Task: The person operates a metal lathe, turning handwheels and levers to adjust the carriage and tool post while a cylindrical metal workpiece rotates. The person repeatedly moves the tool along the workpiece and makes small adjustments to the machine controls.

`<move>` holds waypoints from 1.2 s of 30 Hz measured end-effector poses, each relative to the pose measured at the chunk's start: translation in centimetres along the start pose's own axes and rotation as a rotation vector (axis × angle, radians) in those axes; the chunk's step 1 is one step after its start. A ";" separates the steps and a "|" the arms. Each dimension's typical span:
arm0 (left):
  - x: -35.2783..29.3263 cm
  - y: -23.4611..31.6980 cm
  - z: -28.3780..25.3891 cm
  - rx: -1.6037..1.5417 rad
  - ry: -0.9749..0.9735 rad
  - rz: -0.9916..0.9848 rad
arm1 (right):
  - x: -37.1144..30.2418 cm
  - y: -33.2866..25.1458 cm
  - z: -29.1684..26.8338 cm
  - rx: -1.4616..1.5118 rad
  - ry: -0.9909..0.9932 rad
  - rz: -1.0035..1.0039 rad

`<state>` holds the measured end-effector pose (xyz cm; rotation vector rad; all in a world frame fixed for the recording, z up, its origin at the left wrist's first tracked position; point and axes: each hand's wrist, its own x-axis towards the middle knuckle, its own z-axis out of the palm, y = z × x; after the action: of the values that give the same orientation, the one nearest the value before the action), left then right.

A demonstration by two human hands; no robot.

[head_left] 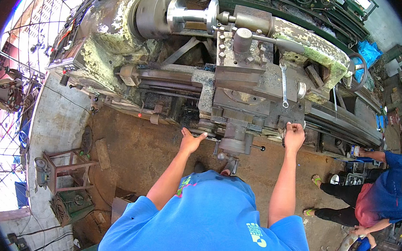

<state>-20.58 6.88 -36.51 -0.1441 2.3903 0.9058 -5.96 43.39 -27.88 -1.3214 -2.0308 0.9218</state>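
Observation:
I stand at a large worn metal lathe point(242, 100). My left hand point(190, 141) is beside the front of the carriage, with thumb and fingers apart and nothing in it. My right hand point(294, 136) is closed at the front right of the cross slide, its fingers curled at a small dark part that I cannot make out. Beyond it, a combination wrench point(283, 86) lies on the slide. A shiny flanged workpiece point(193, 16) sits between the chuck point(153, 15) and the tailstock point(252, 21). Below my hands are the ball-ended cross-slide handles point(228, 158).
The tool post point(242, 41) has a long lever point(279, 42) pointing right. Near the right end of the lathe stands a person in dark blue point(393, 185), with another person crouching lower right. A small metal-framed stand point(69, 166) is at left. Blue plastic point(368, 57) lies behind the tailstock.

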 end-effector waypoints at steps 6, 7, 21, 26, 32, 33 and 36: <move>0.2 -0.1 -0.2 -0.019 -0.028 -0.004 | 0.1 0.3 0.1 0.003 -0.003 0.001; 0.2 -0.1 -0.3 -0.026 -0.040 -0.011 | 0.2 0.5 0.2 0.005 0.002 -0.004; 0.3 -0.1 -0.8 -0.031 -0.085 -0.043 | 0.3 1.0 0.5 0.010 0.024 -0.036; 0.4 -0.2 -0.9 -0.054 -0.105 -0.044 | 0.3 1.0 0.4 0.014 0.009 -0.011; 0.5 -0.4 -1.1 -0.048 -0.114 -0.032 | 0.3 0.9 0.3 -0.002 0.017 -0.016; 0.5 -0.4 -1.1 -0.047 -0.112 -0.029 | 0.3 0.9 0.4 0.001 0.023 -0.025; 0.4 -0.3 -1.2 -0.050 -0.114 -0.034 | 0.3 1.0 0.4 0.004 0.028 -0.026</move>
<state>-21.41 5.93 -36.19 -0.1481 2.2549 0.9329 -5.85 43.86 -28.90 -1.2957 -2.0194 0.8907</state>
